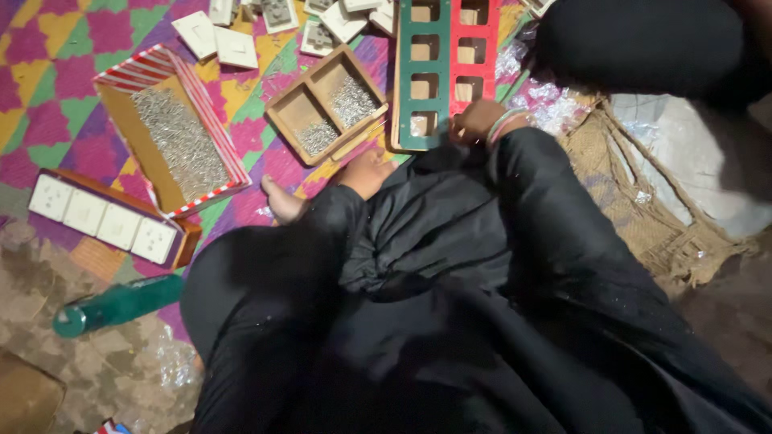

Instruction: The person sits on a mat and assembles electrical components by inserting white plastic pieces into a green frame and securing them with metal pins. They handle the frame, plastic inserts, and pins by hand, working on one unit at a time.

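The right hand [476,120] shows only its back; the fingers curl under against the green frame [425,96], so a grip on anything cannot be told. The left hand is perhaps hidden under the black sleeve [531,209]. The frame and the red frame [474,48] run off the top edge. The small metal bits in the wooden tray [326,104] are too fine to identify.

Beside the right hand [476,120] lay a matt green-and-red frame [441,68], seemingly painted wood. Left of it, a raw wooden tray [283,112] held shiny metal bits. Beyond the wrist, crinkled glossy plastic [555,108] met rough woven sacking [635,201].
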